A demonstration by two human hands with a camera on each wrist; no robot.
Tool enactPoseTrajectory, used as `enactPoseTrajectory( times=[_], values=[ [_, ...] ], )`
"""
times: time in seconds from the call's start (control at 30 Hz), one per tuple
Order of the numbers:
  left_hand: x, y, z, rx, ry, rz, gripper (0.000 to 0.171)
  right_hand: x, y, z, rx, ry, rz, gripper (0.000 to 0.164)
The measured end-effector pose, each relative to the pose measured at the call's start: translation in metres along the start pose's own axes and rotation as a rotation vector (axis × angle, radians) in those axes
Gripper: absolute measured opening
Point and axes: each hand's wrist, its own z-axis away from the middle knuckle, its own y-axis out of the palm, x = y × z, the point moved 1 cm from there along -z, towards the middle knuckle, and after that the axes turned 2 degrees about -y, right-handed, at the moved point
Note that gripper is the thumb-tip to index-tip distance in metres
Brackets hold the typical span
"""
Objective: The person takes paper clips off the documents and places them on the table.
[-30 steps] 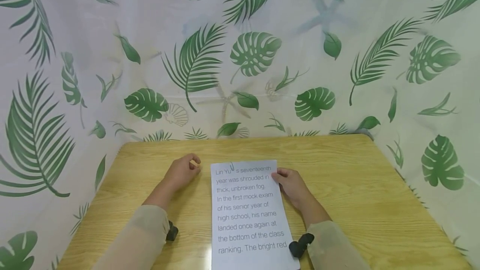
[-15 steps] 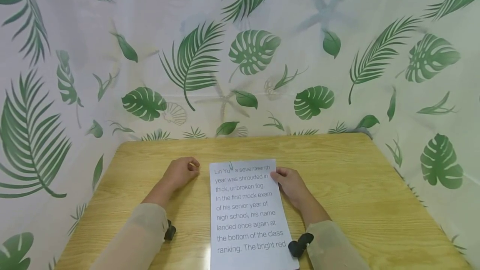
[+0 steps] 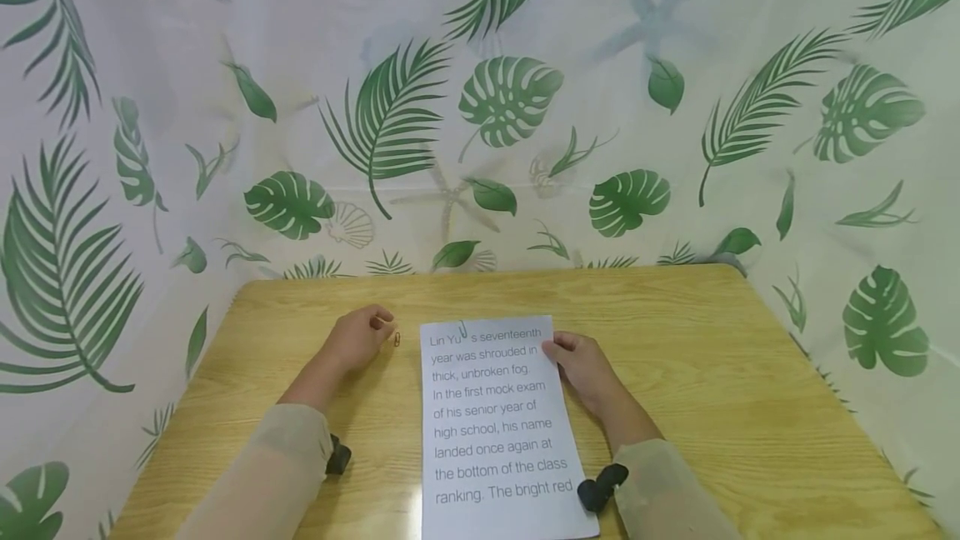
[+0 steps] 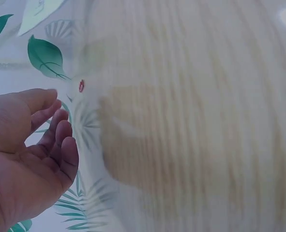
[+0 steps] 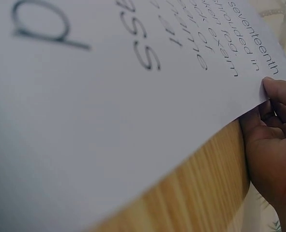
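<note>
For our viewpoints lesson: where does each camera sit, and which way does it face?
Head: on the head, facing forward and down at table and paper; left hand, right hand and sleeves show.
Left wrist: on that wrist, facing the paper clip; left hand shows.
Right wrist: likewise, facing paper; right hand shows.
Head and right wrist share the paper.

Free tabletop [image 3: 487, 294] beyond obstructing paper [image 3: 495, 515]
</note>
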Motion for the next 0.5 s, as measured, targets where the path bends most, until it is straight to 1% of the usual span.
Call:
enactPoseTrajectory(
  times=[0.13, 0.2, 0.3, 0.43, 0.5],
  values=[
    [-0.010, -0.001, 0.001, -0.030, 0.010, 0.042, 0.035, 0.001, -0.001, 0.001, -0.003, -0.003, -0.007, 0.037],
    [-0.020, 0.000, 0.003, -0.038, 0.030, 0.048, 0.035, 0.002, -0.001, 0.001, -0.003, 0.000, -0.009, 0.037],
    [-0.040, 0.005, 0.008, -0.059, 0.072, -0.021, 0.036, 0.002, -0.001, 0.002, -0.002, 0.006, -0.011, 0.038],
    [-0.069, 0.017, 0.015, -0.079, 0.117, -0.179, 0.039, 0.000, 0.000, 0.001, -0.009, 0.015, -0.014, 0.036],
    [-0.079, 0.024, 0.016, -0.077, 0.133, -0.232, 0.040, 0.000, 0.000, 0.001, -0.012, 0.018, -0.013, 0.036]
  ],
)
